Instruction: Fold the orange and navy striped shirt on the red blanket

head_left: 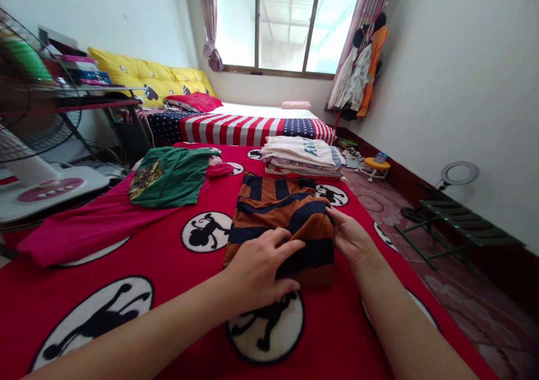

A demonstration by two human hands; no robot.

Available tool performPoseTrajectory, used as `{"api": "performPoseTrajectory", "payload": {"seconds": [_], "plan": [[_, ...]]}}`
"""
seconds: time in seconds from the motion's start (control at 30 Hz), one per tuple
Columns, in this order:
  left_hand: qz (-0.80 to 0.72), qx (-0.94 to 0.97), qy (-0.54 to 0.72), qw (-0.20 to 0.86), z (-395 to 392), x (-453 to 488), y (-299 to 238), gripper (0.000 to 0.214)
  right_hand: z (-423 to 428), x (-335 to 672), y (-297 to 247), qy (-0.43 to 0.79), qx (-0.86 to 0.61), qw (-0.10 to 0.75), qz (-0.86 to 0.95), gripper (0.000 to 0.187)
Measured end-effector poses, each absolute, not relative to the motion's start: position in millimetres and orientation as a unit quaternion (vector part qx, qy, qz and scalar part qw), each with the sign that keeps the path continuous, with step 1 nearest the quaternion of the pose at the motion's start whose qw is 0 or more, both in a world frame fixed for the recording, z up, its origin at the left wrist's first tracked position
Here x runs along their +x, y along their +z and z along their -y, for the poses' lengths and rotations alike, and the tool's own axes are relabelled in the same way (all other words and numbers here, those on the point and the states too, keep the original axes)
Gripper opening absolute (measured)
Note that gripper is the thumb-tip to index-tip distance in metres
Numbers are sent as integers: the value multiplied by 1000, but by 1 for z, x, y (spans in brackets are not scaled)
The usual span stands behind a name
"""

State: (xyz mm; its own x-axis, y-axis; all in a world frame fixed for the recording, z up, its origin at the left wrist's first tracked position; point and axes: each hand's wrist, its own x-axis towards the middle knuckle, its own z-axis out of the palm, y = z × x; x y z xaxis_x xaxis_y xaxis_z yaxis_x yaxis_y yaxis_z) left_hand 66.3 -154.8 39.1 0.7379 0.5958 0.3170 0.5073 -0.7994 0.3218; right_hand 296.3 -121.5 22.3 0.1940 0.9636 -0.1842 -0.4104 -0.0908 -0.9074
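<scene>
A brown and dark navy striped garment [269,206] lies partly folded on the red blanket [168,312] with its monkey prints. My left hand [267,265] rests on the garment's near left part, palm down, with its fingers spread. At the garment's right edge, my right hand [347,234] grips the cloth between thumb and fingers. Just beyond it stands a pile of folded clothes [301,154], a white printed one on top. To the left, a green shirt [172,177] lies loosely over a bright pink garment [88,223].
A fan [37,155] stands at the left beside a desk [84,91] with boxes. Behind is a bed with a stars-and-stripes cover [236,127]. On the right floor are a green folding stool [463,225], a ring light [458,172] and a yellow stool [376,164].
</scene>
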Motion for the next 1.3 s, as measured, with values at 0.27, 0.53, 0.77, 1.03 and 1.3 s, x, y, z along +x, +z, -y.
{"api": "performPoseTrajectory", "payload": {"seconds": [0.27, 0.53, 0.77, 1.03, 1.3], "plan": [[-533, 833, 119, 86, 136, 11, 53, 35, 142, 322, 42, 503, -606, 383, 483, 32], [-560, 773, 228, 193, 81, 4, 22, 70, 125, 308, 21, 430, -583, 566, 392, 60], [-580, 762, 247, 149, 52, 27, 19, 58, 121, 303, 8, 486, -510, 534, 467, 44], [-467, 671, 410, 403, 35, 33, 10, 31, 119, 298, 7, 475, -508, 581, 423, 43], [-368, 502, 401, 672, 51, 31, 33, 40, 137, 286, 36, 569, -453, 513, 456, 56]]}}
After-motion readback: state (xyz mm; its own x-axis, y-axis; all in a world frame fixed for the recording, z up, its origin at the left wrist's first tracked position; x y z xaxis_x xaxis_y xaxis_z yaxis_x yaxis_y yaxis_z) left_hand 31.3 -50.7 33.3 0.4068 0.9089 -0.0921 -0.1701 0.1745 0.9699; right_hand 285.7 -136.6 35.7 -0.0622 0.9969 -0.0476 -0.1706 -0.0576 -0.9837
